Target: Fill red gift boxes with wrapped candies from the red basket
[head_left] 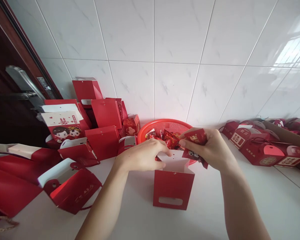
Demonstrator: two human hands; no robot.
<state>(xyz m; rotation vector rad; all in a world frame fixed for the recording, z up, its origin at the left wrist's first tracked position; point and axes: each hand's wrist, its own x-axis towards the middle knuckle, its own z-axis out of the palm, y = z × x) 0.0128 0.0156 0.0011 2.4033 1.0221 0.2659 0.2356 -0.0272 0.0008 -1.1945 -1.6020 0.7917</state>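
Note:
A red box with an open white-lined top and an oval window stands upright on the white table. My left hand is at the box's upper left edge, thumb and fingers apart around its rim; whether it pinches the flap is hidden. Above the box's right side, my right hand is closed on small red wrapped packets. Behind the box sits a red plastic basket with several red wrapped packets in it, partly covered by both hands.
Several open red boxes crowd the left side, one lying tilted nearer the front. Closed red boxes stand at the right beside a cardboard carton. A tiled wall rises behind; a door handle is far left.

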